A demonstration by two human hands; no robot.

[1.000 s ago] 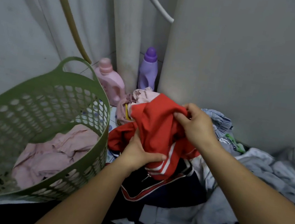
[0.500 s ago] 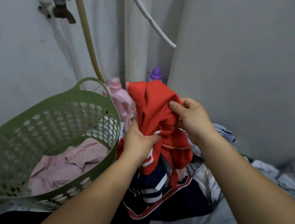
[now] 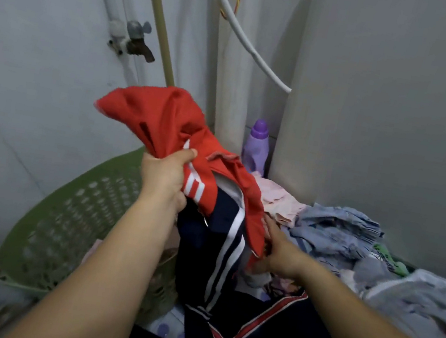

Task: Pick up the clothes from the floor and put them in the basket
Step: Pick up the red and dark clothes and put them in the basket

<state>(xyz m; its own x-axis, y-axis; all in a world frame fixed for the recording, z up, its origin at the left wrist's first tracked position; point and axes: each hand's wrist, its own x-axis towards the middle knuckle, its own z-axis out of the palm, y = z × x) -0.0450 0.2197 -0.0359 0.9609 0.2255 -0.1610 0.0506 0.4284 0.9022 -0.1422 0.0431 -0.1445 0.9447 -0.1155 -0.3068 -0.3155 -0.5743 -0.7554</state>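
Clearly this job is only partly done. The left hand (image 3: 166,172) grips a bunched red and navy jacket (image 3: 190,145), fingers and thumb curled tight round the cloth, and holds it up above the floor, right beside the green basket (image 3: 74,220). The jacket's dark lower half hangs down and trails onto the heap, so it is not free of the floor yet. The right hand (image 3: 278,252) is lower, at the red hem; it seems to pinch the cloth, though the fabric covers its fingers and I cannot tell for sure.

Inside the basket I can make out only a sliver of pale pink cloth behind the forearm, so little seems to have gone in. A lot is left: a pile of blue and grey clothes (image 3: 352,237) lies along the wall to the right, with pink pieces (image 3: 278,199) mixed in near the purple bottle (image 3: 255,150). By my reckoning the jacket goes in next, then many more.
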